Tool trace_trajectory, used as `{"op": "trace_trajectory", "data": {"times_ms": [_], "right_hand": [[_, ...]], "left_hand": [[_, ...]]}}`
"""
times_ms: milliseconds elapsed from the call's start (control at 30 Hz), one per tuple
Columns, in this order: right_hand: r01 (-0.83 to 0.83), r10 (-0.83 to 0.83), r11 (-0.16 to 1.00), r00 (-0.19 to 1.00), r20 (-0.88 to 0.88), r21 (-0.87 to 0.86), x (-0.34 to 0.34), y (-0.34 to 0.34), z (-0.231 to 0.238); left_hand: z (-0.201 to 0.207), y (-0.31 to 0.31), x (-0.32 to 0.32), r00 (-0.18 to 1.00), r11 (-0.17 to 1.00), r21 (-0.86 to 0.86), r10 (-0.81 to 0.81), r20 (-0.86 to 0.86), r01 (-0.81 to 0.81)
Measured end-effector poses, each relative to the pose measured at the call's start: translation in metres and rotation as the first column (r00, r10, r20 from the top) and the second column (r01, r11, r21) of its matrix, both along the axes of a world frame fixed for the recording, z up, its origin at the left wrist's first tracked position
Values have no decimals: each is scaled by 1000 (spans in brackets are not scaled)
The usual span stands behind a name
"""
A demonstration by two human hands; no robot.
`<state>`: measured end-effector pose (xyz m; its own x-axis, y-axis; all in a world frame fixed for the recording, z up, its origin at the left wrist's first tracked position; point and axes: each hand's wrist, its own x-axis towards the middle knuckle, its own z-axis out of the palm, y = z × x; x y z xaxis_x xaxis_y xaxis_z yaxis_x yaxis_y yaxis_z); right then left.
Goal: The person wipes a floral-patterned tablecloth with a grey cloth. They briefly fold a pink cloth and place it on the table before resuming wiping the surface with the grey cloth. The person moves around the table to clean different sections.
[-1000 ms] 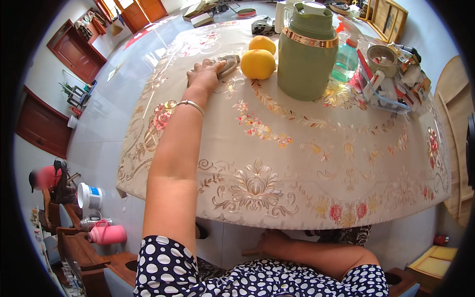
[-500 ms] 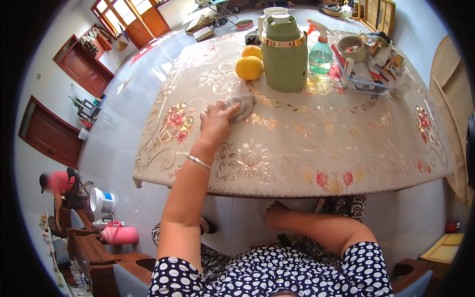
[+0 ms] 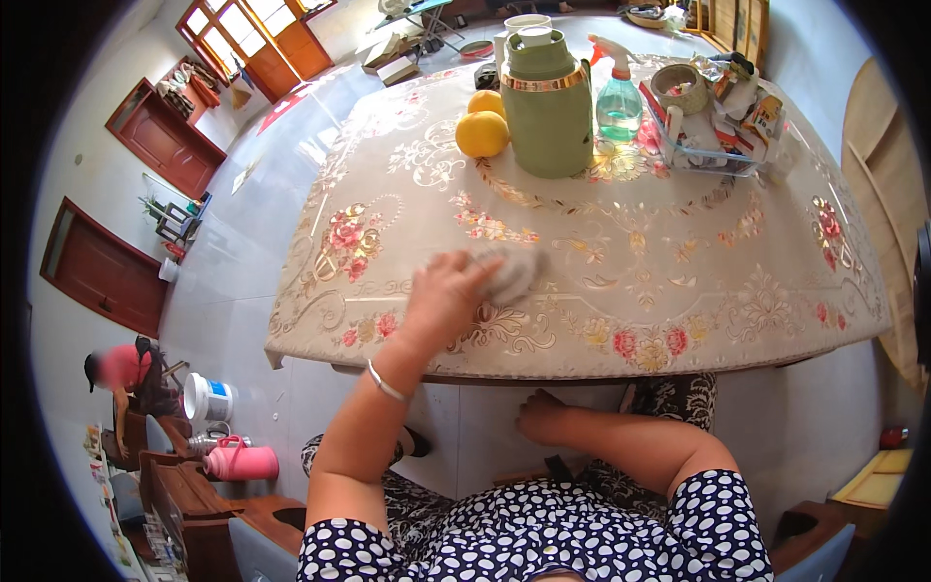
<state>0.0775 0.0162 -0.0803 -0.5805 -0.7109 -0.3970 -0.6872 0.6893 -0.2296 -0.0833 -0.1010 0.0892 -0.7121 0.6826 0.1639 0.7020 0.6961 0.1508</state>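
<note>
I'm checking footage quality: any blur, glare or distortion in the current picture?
Head view: the left hand and gray cloth are blurred; head view: glare washes out the tablecloth at far left; head view: its near edge bows, fisheye-style, and the corners are black.

Overall: bright daylight, your scene evenly lit. Source: glazed door, far beyond and left of the green flask, panes bleached white. Glare: pale floor, left of the flask; silvery sheen on the tablecloth, same side. Shade: duller floor beneath the table, nearer you than the flask. Blur: your left hand and grey cloth, both nearer you than the flask, smeared; flask sharp. Distortion: brown doors, well left of the flask, leaning; black fisheye rim.
</note>
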Motion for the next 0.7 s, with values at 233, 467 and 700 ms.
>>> {"op": "trace_trajectory", "data": {"times_ms": [233, 467, 700], "right_hand": [[24, -23, 1000, 999, 32, -12, -2, -4, -11], [16, -14, 999, 998, 53, -37, 5, -7, 1], [-47, 44, 998, 996, 71, 42, 4, -10, -12]], "left_hand": [[-18, 5, -120, 918, 923, -35, 377, -121, -383], [-23, 38, -135, 860, 861, -77, 490, -141, -503], [-35, 71, -53, 963, 996, 44, 89, -256, -80]]}}
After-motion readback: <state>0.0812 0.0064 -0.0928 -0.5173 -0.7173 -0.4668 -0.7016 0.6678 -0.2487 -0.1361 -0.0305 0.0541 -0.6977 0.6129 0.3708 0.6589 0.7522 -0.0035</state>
